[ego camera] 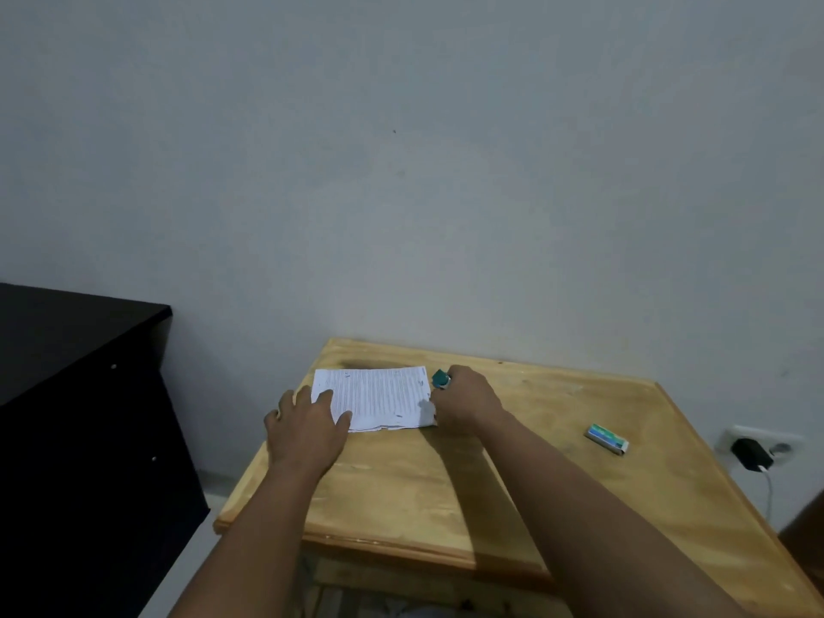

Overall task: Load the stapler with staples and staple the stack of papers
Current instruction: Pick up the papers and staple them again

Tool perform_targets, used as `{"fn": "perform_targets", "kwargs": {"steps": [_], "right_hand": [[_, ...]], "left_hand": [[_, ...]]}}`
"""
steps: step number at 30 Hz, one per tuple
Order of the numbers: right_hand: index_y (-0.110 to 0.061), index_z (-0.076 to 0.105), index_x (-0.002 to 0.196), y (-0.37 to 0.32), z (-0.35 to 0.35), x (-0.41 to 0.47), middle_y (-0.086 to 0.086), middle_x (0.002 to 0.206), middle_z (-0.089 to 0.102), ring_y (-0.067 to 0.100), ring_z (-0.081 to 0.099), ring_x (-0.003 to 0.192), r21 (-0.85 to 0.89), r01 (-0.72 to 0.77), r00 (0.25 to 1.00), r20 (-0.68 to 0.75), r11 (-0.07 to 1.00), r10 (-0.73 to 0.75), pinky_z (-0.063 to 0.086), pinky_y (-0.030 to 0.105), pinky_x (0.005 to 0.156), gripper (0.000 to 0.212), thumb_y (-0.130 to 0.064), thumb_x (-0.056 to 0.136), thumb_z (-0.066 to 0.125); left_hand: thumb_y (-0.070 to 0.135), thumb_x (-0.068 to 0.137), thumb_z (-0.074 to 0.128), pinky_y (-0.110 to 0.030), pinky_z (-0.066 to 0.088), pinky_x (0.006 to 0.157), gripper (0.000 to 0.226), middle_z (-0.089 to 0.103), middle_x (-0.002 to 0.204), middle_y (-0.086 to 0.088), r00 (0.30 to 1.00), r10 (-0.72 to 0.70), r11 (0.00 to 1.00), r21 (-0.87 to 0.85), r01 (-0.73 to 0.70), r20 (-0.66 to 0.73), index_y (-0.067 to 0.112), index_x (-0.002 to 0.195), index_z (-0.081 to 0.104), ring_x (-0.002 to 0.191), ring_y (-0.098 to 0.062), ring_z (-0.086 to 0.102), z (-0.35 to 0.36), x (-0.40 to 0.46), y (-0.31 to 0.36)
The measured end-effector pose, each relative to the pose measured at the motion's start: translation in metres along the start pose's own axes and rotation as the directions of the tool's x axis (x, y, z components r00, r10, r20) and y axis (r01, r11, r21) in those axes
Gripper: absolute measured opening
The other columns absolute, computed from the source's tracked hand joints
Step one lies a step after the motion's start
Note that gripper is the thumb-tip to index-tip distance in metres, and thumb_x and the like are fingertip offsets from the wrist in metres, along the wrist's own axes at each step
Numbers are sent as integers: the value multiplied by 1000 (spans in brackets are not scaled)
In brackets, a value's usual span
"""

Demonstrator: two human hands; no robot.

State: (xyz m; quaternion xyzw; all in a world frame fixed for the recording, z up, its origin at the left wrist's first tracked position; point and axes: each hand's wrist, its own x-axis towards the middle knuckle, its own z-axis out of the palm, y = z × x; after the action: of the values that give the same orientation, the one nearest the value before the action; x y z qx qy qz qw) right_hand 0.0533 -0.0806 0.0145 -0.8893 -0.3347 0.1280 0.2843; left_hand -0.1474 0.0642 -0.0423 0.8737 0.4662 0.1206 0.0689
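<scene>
A stack of printed white papers (pixel 379 396) lies on the wooden table (pixel 512 475) near its far left corner. My left hand (pixel 307 428) rests flat on the stack's near left corner, fingers spread. My right hand (pixel 468 401) is closed around a teal stapler (pixel 440 378) at the stack's right edge; only the stapler's far end shows beyond my fingers. A small green and white staple box (pixel 607 438) lies apart on the table to the right.
A black cabinet (pixel 76 417) stands left of the table. A grey wall runs right behind the table. A wall socket with a black charger and white cable (pixel 753 452) sits past the table's right edge.
</scene>
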Motion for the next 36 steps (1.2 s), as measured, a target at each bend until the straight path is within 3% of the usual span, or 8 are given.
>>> {"fn": "perform_targets", "kwargs": {"steps": [3, 16, 24, 27, 29, 32, 33, 36], "right_hand": [[-15, 55, 99, -11, 12, 5, 0, 92, 59, 26, 59, 87, -10, -35, 999, 14, 999, 36, 39, 32, 61, 16, -25, 89, 61], [-15, 57, 73, -29, 28, 9, 8, 65, 63, 26, 56, 67, 550, -176, 984, 107, 816, 141, 43, 35, 65, 26, -23, 76, 82], [-8, 68, 91, -58, 40, -6, 9, 88, 78, 22, 73, 81, 786, -43, 997, -5, 617, 76, 45, 23, 53, 10, -14, 95, 62], [0, 68, 100, -63, 43, -6, 5, 82, 75, 19, 71, 76, 784, -24, 995, -41, 621, 90, 57, 29, 65, 11, -4, 95, 59], [-7, 67, 92, -63, 47, -3, 8, 86, 77, 22, 74, 80, 760, -18, 999, -11, 649, 40, 59, 37, 72, 7, -1, 93, 64], [-14, 60, 81, -57, 58, 1, 1, 77, 65, 21, 60, 73, 417, 116, 993, -22, 901, -117, 46, 33, 64, 14, -8, 87, 72], [-14, 63, 88, -54, 63, 1, 0, 81, 65, 22, 59, 77, 273, 149, 988, 1, 950, -155, 45, 34, 65, 10, -14, 85, 73], [-22, 66, 121, -56, 74, -2, -1, 111, 68, 24, 63, 98, -3, 174, 981, 90, 985, -173, 52, 36, 74, 46, -27, 78, 82]], "left_hand": [[59, 104, 40, -57, 26, 119, 56, 47, 158, -4, 1000, 9, 998, -63, -10, -22, 31, 151, 53, 150, -32, 32, 11, -4, -5], [64, 97, 53, -55, 29, 116, 54, 58, 146, 0, 992, 49, 991, -116, -62, -114, 31, 138, 64, 140, -25, 45, 14, -9, -6], [68, 92, 57, -52, 32, 114, 52, 61, 143, 4, 987, 60, 986, -143, -82, -151, 35, 131, 69, 136, -22, 48, 11, -9, -8], [68, 92, 57, -51, 32, 114, 51, 60, 143, 5, 990, 39, 985, -159, -61, -138, 36, 131, 70, 136, -21, 49, 11, -9, -7], [55, 96, 59, -48, 35, 113, 39, 66, 137, 7, 983, 7, 963, -265, -57, -185, 34, 126, 73, 131, -21, 54, 10, -8, -8], [30, 106, 46, -47, 43, 111, 33, 76, 120, 0, 974, -147, 829, -559, 25, -174, 27, 124, 74, 117, -27, 63, 3, -8, -11], [32, 107, 42, -48, 48, 105, 35, 76, 114, -3, 969, -192, 779, -625, 56, -153, 25, 121, 73, 112, -30, 64, 2, -9, -10], [64, 102, 40, -50, 57, 94, 50, 75, 111, 0, 965, -237, 733, -672, 104, -109, 28, 124, 67, 110, -28, 65, -1, -11, -8]]}}
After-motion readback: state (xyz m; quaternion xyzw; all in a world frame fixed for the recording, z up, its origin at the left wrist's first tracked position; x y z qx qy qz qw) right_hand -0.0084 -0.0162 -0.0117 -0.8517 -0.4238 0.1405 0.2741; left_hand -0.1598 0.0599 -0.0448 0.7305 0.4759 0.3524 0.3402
